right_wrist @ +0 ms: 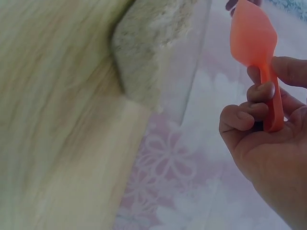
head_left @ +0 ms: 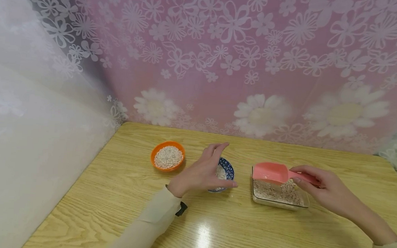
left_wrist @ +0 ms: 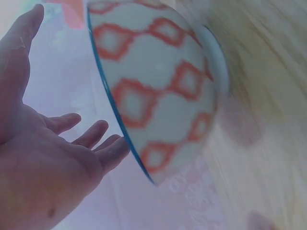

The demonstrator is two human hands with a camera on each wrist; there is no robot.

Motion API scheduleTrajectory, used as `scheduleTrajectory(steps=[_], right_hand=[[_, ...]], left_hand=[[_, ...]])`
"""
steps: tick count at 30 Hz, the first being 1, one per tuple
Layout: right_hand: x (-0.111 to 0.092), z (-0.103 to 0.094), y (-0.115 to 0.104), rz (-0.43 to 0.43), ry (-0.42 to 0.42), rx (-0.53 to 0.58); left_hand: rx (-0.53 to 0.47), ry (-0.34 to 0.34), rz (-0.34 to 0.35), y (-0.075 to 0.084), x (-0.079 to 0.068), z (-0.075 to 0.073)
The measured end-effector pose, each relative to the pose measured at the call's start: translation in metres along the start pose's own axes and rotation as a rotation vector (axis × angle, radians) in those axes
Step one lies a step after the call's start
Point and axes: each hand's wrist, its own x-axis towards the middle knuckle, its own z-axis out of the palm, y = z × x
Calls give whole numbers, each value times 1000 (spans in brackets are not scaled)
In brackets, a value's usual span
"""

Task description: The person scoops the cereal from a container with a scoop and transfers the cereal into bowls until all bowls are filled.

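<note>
In the head view my left hand (head_left: 204, 172) reaches over a patterned bowl (head_left: 229, 169), blue inside, with pale flakes in it. The left wrist view shows red diamonds on the bowl's outer wall (left_wrist: 144, 91); the spread fingers (left_wrist: 91, 136) are by its rim. My right hand (head_left: 325, 185) grips the handle of a pink scoop (head_left: 271, 172). The scoop is over a rectangular glass container (head_left: 278, 204) of brownish flakes, overlapping its back edge. In the right wrist view, curled fingers and the thumb hold the scoop's handle (right_wrist: 273, 105).
An orange bowl (head_left: 152, 163) of pale flakes stands left of the patterned bowl. All of them rest on a wood-grain table (head_left: 115, 209). A pink floral curtain (head_left: 200, 83) hangs behind the table's back edge, and a whitish covering (head_left: 35, 131) hangs along the left.
</note>
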Motion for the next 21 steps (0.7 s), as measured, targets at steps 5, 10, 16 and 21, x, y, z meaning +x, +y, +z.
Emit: scheduleTrajectory(steps=[5, 10, 16, 21], right_hand=[[-11, 0, 14, 33, -55, 23], [-12, 6, 22, -3, -100, 49], [-11, 3, 16, -31, -118, -90], [-12, -7, 16, -53, -103, -224]], left_hand=[[-15, -31, 20, 14, 6, 8], [-15, -61, 57, 27, 10, 21], [1, -82, 69, 47, 16, 42], [-4, -86, 50, 60, 20, 59]])
